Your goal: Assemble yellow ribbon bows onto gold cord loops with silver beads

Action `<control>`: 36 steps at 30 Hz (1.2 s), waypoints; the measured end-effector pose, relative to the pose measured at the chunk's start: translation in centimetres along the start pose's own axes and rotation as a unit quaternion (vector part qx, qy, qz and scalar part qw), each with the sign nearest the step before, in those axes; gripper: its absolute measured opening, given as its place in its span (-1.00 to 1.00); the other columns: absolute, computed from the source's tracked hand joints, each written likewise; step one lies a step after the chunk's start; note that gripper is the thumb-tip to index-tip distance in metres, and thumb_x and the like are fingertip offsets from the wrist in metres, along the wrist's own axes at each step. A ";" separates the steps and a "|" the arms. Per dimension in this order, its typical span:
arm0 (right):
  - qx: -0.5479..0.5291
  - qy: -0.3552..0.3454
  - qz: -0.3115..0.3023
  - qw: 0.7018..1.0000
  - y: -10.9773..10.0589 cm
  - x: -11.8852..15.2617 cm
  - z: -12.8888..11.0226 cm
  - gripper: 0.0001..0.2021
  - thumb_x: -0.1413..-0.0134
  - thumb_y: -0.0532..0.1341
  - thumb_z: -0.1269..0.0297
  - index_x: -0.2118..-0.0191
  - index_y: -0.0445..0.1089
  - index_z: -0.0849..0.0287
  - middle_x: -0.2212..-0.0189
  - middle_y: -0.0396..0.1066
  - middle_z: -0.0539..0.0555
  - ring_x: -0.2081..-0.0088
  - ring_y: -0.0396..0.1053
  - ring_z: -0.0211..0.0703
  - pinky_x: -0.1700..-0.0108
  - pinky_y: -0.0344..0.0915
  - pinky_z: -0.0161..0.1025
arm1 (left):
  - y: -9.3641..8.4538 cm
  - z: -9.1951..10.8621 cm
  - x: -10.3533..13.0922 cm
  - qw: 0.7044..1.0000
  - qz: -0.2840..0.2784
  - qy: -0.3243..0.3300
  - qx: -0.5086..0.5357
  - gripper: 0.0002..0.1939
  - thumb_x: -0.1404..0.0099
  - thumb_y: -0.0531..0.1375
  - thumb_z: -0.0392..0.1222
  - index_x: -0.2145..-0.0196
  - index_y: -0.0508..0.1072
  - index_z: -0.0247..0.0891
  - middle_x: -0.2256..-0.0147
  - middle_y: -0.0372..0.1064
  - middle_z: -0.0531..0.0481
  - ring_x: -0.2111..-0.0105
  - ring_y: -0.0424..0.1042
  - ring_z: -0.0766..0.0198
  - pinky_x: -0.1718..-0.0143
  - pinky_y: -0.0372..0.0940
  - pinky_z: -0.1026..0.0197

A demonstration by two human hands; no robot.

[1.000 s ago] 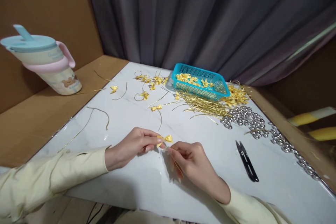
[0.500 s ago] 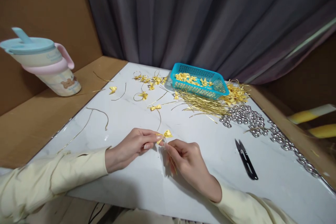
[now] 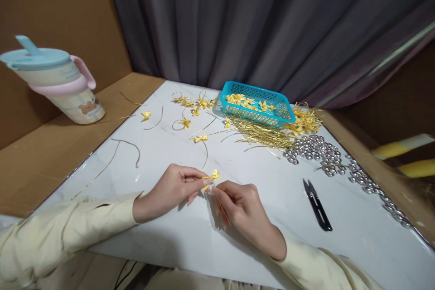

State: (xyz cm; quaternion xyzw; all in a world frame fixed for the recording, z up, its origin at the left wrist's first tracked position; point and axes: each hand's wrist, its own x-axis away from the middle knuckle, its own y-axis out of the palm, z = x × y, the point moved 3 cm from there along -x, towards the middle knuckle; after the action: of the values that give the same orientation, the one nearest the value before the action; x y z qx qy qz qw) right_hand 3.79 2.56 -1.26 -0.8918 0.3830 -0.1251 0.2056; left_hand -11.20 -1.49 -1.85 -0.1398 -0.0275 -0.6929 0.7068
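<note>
While the left hand (image 3: 171, 192) pinches a yellow bow (image 3: 215, 174), the right hand (image 3: 245, 206), at its four o'clock, pinches too, on what I can't tell.

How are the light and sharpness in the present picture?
Head view: a soft shadow falls on the white tabletop beside the right hand; head view: the upper yellow object at the right edge looks blurred; head view: the cup leans outward, perhaps from lens distortion.
</note>
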 end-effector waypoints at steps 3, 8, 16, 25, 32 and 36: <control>-0.004 -0.014 -0.005 1.000 -0.1 -0.1 -0.1 -0.66 -0.17 0.02 0.27 0.60 0.28 0.22 0.82 0.18 -0.08 0.74 0.09 -0.40 0.60 0.07 -0.44 | 0.3 0.1 0.3 0.999 -0.022 0.019 -0.021 -0.74 -0.18 0.16 -0.12 0.39 0.54 -0.38 0.75 0.14 0.13 0.71 0.08 0.46 0.63 0.03 0.36; -0.023 -0.007 -0.019 1.000 -0.5 -0.4 0.2 -0.71 -0.16 0.05 0.24 0.48 0.40 0.24 0.80 0.20 -0.08 0.73 0.14 -0.38 0.60 0.10 -0.43 | 0.3 0.3 0.5 0.998 -0.019 0.058 -0.027 -0.75 -0.21 0.14 -0.13 0.38 0.53 -0.36 0.74 0.15 0.14 0.69 0.11 0.47 0.65 0.05 0.39; -0.048 -0.027 -0.049 0.997 -0.6 -0.4 0.3 -0.70 -0.17 0.05 0.23 0.50 0.36 0.24 0.72 0.31 -0.01 0.65 0.28 -0.32 0.52 0.20 -0.39 | 0.1 1.3 1.0 0.968 0.036 0.215 -0.124 -0.79 -0.24 0.10 -0.30 0.29 0.53 -0.38 0.51 0.44 -0.03 0.70 0.21 0.47 0.67 0.16 0.39; -0.116 0.008 -0.076 0.990 -0.6 -0.3 0.0 -0.70 -0.16 0.06 0.22 0.53 0.31 0.23 0.75 0.27 -0.06 0.69 0.28 -0.33 0.54 0.23 -0.39 | 0.2 1.3 1.7 0.863 0.038 0.440 -0.244 -0.74 -0.24 0.07 -0.45 0.14 0.45 -0.40 0.31 0.49 -0.17 0.32 0.46 0.28 0.29 0.36 0.33; -0.030 -0.027 -0.110 0.993 -1.2 -0.4 0.1 -0.66 -0.21 -0.01 0.21 0.53 0.29 0.22 0.76 0.23 -0.06 0.71 0.24 -0.35 0.59 0.17 -0.42 | -0.3 1.1 0.4 0.956 0.019 0.255 -0.143 -0.78 -0.27 0.09 -0.30 0.16 0.46 -0.32 0.21 0.46 -0.12 0.28 0.44 0.27 0.27 0.35 0.27; 0.201 -0.215 0.050 0.954 -1.4 0.1 0.0 -0.75 -0.20 -0.04 0.39 0.43 0.29 0.24 0.68 0.26 -0.03 0.67 0.17 -0.36 0.57 0.10 -0.38 | 0.0 0.3 -0.2 0.997 0.013 0.066 0.029 -0.54 -0.22 0.16 -0.09 -0.06 0.26 -0.25 -0.06 0.26 -0.19 0.07 0.37 0.11 0.27 0.38 0.21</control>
State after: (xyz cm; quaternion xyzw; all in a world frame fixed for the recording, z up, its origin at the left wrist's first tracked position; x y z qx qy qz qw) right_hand 4.77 3.37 -0.62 -0.8175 0.3407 0.0059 0.4643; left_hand -11.19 -1.26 -1.57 -0.0732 0.0010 -0.6903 0.7198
